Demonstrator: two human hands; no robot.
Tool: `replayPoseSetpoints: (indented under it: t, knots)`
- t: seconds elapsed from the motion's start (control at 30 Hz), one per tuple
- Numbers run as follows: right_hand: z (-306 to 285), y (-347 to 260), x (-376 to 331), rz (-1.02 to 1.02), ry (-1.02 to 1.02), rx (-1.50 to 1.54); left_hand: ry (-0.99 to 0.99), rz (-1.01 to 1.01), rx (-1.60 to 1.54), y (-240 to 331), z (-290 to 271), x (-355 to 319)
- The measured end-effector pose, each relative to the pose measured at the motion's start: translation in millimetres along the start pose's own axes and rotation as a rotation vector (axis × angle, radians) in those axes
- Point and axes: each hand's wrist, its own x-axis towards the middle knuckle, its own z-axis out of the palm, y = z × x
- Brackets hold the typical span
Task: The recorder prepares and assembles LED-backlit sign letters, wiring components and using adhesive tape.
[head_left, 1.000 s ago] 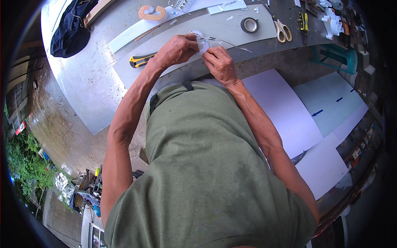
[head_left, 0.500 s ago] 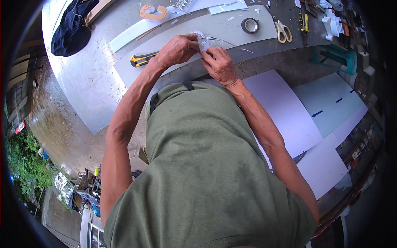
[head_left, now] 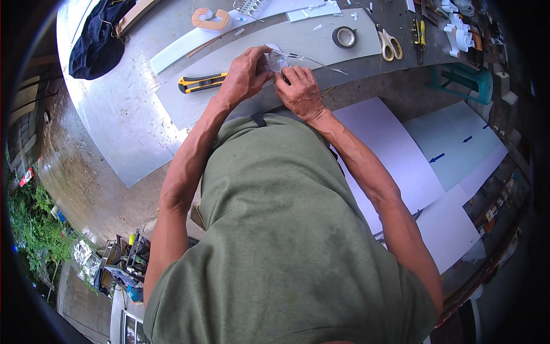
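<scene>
Both my hands meet over a pale grey sheet (head_left: 309,49) at the table's near edge. Between them is a small white piece (head_left: 277,59) with tiny light modules on it. Thin wires (head_left: 312,59) trail from it to the right. My left hand (head_left: 247,74) curls closed at the piece's left side, thumb low. The fingers of my right hand (head_left: 299,90) are bent and pinched at its lower right edge. Fingers partly hide the piece. A yellow-and-black utility knife (head_left: 197,83) lies just left of my left hand.
A roll of dark tape (head_left: 337,38), scissors (head_left: 390,46) and a yellow-handled tool (head_left: 421,34) lie to the right. Beyond my hands sits an orange-and-white cut-out shape (head_left: 210,19). White sheets (head_left: 389,149) and a green stool (head_left: 472,83) stand lower right; dark cloth (head_left: 100,49) lies far left.
My left hand has shifted slightly right, and its thumb has come down, uncovering more of the knife. My right hand has moved a little left. More of the white piece shows between them.
</scene>
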Motion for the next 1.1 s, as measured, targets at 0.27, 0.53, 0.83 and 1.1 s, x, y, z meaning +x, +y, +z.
replayPoseSetpoints:
  t: [0.27,0.53,0.83,1.1]
  knots:
    - [-0.2,-3.8,0.0,0.018,-0.020,-0.034,0.035,0.030,0.073,-1.9,3.9,5.9]
    - [-5.6,-9.9,2.8,0.093,-0.091,-0.019,-0.012,-0.146,0.076,8.2,4.7,10.1]
    - [-33.1,7.2,-13.7,0.526,0.053,0.403,-0.103,-0.009,0.163,7.0,-1.5,12.3]
    - [-26.1,4.2,-11.7,0.508,-0.090,0.244,-0.172,0.110,0.239,2.3,-3.9,15.6]
